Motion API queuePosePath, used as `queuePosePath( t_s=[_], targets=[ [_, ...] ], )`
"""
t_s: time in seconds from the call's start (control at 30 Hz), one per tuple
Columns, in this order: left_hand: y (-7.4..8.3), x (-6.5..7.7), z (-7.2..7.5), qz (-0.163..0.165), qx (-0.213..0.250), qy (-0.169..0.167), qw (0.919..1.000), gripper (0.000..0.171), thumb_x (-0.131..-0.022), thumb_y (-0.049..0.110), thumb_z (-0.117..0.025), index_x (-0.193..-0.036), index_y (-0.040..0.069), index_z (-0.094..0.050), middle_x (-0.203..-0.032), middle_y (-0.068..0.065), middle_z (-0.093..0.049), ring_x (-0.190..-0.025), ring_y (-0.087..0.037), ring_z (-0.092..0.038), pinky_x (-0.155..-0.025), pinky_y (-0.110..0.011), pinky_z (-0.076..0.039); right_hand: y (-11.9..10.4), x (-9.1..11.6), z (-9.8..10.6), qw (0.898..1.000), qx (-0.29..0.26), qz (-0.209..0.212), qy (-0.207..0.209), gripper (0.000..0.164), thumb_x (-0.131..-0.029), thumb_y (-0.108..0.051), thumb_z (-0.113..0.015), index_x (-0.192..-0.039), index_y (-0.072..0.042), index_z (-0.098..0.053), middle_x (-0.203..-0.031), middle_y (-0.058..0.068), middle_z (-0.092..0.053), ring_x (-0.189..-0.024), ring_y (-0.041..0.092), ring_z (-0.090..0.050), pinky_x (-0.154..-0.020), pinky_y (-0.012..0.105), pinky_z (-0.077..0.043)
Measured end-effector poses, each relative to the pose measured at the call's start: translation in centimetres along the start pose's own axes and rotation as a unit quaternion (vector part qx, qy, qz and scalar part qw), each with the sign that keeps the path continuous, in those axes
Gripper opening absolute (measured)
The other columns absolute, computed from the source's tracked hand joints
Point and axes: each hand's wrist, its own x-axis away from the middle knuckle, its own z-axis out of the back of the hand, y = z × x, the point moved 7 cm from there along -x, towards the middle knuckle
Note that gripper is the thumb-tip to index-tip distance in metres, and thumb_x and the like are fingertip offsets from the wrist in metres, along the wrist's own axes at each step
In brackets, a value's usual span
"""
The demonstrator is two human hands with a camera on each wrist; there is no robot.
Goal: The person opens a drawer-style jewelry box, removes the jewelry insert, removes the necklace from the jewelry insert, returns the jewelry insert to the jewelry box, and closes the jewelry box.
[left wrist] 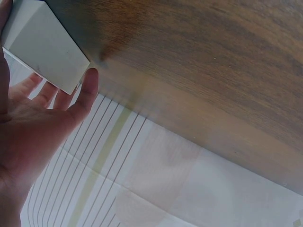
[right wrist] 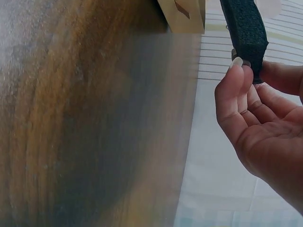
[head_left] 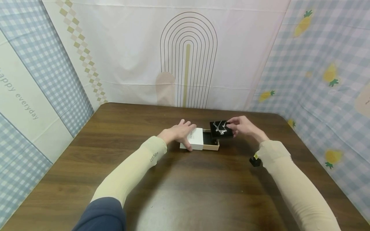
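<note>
Left hand (head_left: pixel 181 131) holds white box (head_left: pixel 197 139) — right hand (head_left: pixel 243 125) pinches black pad (head_left: pixel 227 132).

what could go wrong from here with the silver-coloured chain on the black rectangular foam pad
The silver-coloured chain lies loose-looking on top of the black rectangular foam pad, so it could slide off if the pad tips. The right hand pinches the pad at one edge only, so it might twist or drop. If the left hand squeezes too hard, the white cardboard sleeve could dent.
</note>
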Motion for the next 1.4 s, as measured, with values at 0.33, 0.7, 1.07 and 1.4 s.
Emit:
queuePosePath(
  t_s=[0.33,0.7,1.07,1.4],
  targets=[
    [0.1,0.4,-0.3,-0.005,0.000,0.000,1.0000,0.096,-0.061,0.049,-0.086,-0.138,0.017,-0.040,-0.126,-0.006,-0.048,-0.112,-0.026,-0.038,-0.083,-0.036,-0.047,0.3,0.7,1.2,1.000,-0.020,-0.014,0.019,0.045,-0.096,-0.011,-0.056,-0.132,0.014,-0.045,-0.103,0.021,-0.065,-0.065,0.013,-0.060,-0.076,0.048,-0.057],
    [0.1,0.8,-0.4,-0.007,0.001,-0.003,1.0000,0.097,-0.062,0.049,-0.086,-0.140,0.017,-0.039,-0.127,-0.006,-0.047,-0.114,-0.025,-0.038,-0.083,-0.037,-0.047,0.3,1.7,2.4,0.999,-0.014,-0.027,0.035,0.046,-0.097,-0.017,-0.055,-0.133,0.010,-0.046,-0.090,0.007,-0.062,-0.067,0.017,-0.062,-0.072,0.038,-0.058],
    [0.3,1.3,-0.6,-0.011,0.005,-0.007,0.9999,0.094,-0.062,0.049,-0.086,-0.138,0.018,-0.039,-0.126,-0.005,-0.047,-0.114,-0.025,-0.037,-0.083,-0.035,-0.046,0.8,2.4,3.0,0.998,-0.017,-0.040,0.041,0.050,-0.098,-0.019,-0.055,-0.137,0.010,-0.043,-0.087,0.001,-0.060,-0.067,0.010,-0.058,-0.074,0.039,-0.058],
    [0.4,1.7,-0.4,-0.015,0.004,-0.006,0.9999,0.098,-0.062,0.049,-0.086,-0.141,0.016,-0.038,-0.130,-0.007,-0.047,-0.117,-0.026,-0.037,-0.086,-0.038,-0.047,0.8,3.3,3.3,0.997,-0.028,-0.045,0.050,0.049,-0.097,-0.018,-0.056,-0.137,0.006,-0.042,-0.113,0.020,-0.062,-0.066,0.009,-0.058,-0.072,0.034,-0.057]
  ],
)
